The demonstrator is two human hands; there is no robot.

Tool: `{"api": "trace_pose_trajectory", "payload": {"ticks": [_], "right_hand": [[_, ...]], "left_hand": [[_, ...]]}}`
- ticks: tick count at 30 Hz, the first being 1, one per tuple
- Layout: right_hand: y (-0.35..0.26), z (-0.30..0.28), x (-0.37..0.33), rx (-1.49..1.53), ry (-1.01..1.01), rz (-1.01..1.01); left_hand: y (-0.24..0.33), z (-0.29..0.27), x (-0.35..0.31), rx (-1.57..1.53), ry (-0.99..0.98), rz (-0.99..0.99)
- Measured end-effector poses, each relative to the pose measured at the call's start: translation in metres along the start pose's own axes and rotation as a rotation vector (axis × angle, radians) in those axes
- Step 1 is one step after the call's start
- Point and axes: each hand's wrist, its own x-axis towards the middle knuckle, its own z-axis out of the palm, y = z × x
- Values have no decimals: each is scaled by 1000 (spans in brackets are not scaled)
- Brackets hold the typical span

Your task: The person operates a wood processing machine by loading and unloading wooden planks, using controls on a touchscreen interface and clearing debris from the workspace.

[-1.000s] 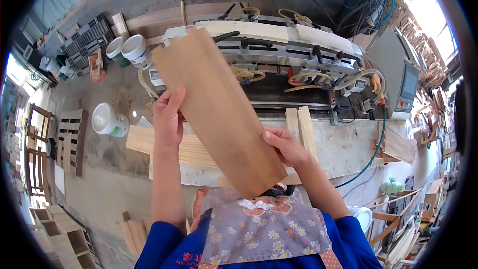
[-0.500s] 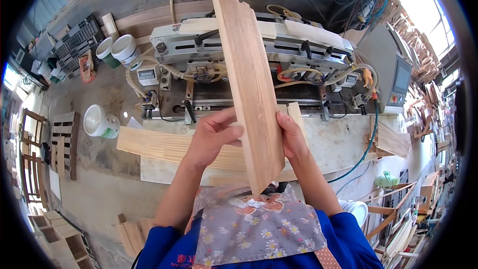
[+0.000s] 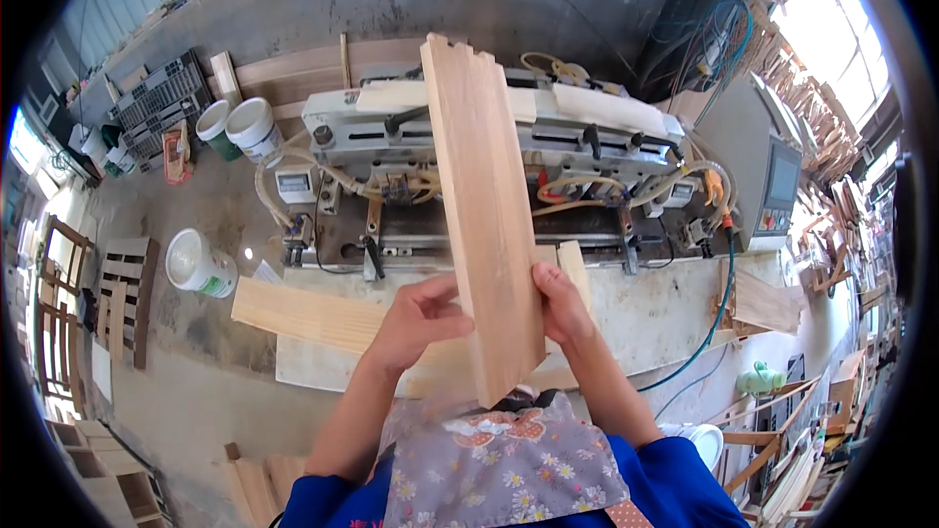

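Between both hands I hold a long wooden board [image 3: 484, 215], raised above the worktable and pointing away from me. Its far end is notched like a joint, and its near end is cut at a slant close to my apron. My left hand [image 3: 423, 323] is closed against the board's left edge, with curled fingers partly behind it. On the right edge, my right hand [image 3: 564, 305] grips with the thumb on the face; its other fingers are mostly hidden behind the wood. Another pale board [image 3: 303, 311] lies on the worktable [image 3: 646, 303] beneath my left hand.
Across the table stands a long metal machine [image 3: 391, 108] with clamps, levers and hoses. A control cabinet [image 3: 778, 186] with a screen is at its right. White buckets [image 3: 196, 262] and a pallet [image 3: 125, 293] are on the left floor. A teal hose [image 3: 726, 303] hangs over the table's right side.
The whole scene, board and hands included, sits lower in the picture, showing more of the back wall. The board stays held in both hands at much the same angle.
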Motion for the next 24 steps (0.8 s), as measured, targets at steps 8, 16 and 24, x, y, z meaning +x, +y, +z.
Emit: {"api": "trace_pose_trajectory", "payload": {"ticks": [8,16,24], "right_hand": [[-8,7,-4,-71,40,-44],[-24,36,-23,-525,-29,-167],[-25,44,-25,-459,-90,-93]], "left_hand": [[-2,-1,-1,64,49,-7],[-25,-29,10,-201,172,93],[-23,-30,5,-295,123,62]]}}
